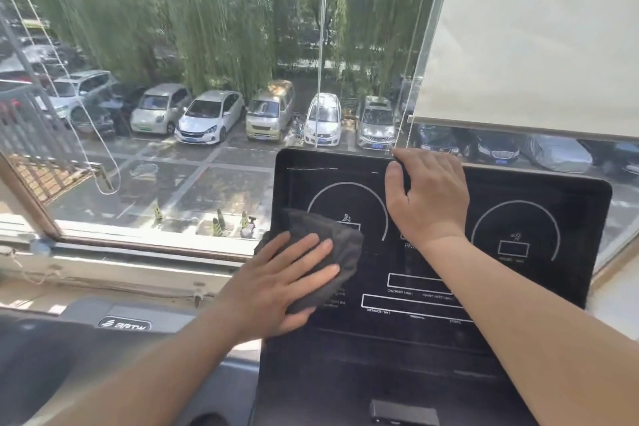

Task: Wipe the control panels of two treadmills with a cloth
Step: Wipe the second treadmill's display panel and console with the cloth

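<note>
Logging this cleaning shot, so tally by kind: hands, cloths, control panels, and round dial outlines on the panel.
Hands: 2 (left hand, right hand)
Cloth: 1
Control panel: 1
Dial outlines: 2 (left dial outline, right dial outline)
Total: 6

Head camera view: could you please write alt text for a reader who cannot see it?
A person's left hand presses a dark cloth flat against the left side of a black treadmill control panel, while the right hand grips the panel's top edge. Behind it, a window overlooks parked cars.
</note>
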{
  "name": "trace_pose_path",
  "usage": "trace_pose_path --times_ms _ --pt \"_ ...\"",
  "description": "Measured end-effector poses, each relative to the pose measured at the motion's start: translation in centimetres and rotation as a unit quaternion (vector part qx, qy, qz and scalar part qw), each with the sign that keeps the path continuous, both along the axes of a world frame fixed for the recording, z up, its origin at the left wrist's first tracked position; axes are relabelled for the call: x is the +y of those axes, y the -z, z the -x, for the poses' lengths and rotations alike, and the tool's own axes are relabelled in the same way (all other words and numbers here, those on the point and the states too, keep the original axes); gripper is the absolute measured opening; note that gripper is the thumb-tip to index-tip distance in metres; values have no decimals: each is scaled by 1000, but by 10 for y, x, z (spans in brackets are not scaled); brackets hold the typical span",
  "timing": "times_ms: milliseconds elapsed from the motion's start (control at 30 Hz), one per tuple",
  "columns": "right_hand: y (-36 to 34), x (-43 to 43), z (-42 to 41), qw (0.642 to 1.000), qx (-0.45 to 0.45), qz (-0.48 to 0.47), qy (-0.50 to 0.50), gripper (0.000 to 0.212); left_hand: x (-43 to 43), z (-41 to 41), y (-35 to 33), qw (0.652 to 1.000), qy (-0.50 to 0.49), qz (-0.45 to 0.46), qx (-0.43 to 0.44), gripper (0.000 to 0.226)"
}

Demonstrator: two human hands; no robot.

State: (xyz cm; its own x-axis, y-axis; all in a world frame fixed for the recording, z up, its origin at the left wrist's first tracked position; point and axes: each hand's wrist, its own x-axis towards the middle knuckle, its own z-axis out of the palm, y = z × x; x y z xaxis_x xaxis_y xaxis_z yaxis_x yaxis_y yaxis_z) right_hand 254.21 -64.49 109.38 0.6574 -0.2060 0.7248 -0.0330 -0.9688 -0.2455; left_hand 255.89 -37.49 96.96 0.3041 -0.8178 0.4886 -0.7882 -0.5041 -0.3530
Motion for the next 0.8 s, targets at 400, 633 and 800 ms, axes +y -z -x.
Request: trace_pose_path --times_ms 400,633,800 --pt "1 -1 0 1000 -8 4 6 50 -75 36 12 982 -84 144 87 79" --pt "2 0 0 1000 -19 3 6 50 -32 -19 -38 999 39 7 -19 70" --pt "3 -1 0 1000 -15 5 8 50 -67 -20 -66 955 -119 261 69 78"
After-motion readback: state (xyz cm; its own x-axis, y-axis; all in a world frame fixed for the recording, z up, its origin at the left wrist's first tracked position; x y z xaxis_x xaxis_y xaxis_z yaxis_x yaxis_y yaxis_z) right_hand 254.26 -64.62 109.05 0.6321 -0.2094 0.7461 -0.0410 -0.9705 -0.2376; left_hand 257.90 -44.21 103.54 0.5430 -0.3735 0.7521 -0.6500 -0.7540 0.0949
